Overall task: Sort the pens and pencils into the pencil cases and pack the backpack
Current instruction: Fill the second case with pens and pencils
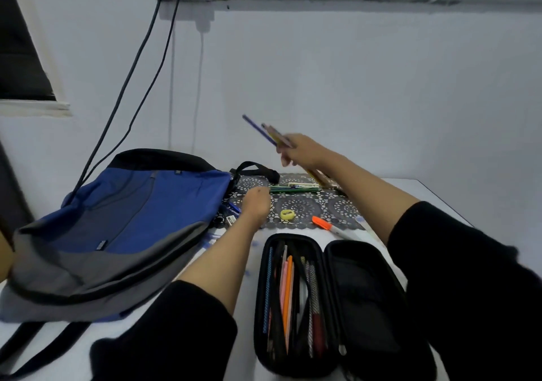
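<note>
Several pencils are sticking up and to the left out of your right hand, which is closing around them above the far side of the patterned mat. Your left hand is resting on the mat's left part, fingers curled down at the end of a green pencil; you cannot tell whether it is gripping anything. Nearer you, the black pencil case is lying open, its left half holding pens. Lying flat on the left is the blue and grey backpack. A yellow sharpener and an orange marker are lying on the mat's near edge.
</note>
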